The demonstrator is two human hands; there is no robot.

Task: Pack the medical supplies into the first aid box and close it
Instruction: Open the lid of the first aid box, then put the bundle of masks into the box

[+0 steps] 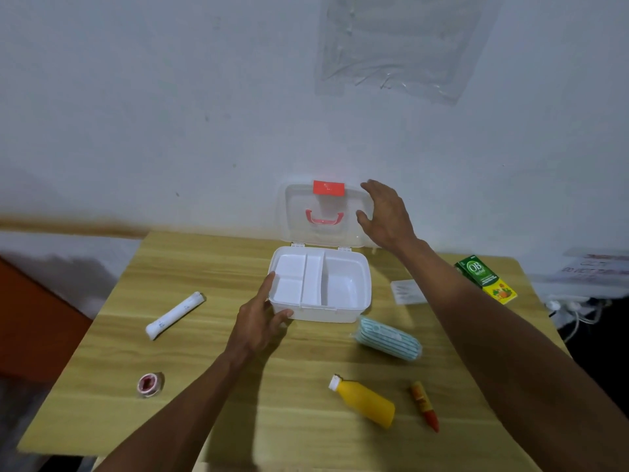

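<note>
The empty first aid box [326,313] stood on the tabletop [204,386], left grip [262,321] wide against its corner, right grip [384,216] wide beside the upright lid [306,229], which could drop shut if nudged during packing.

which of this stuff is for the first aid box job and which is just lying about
For the job: first aid box, white roll, tape roll, yellow bottle, red tube, striped pack, green carton, flat packet.
Just lying about: plastic sheet on the wall, cables, papers.
</note>
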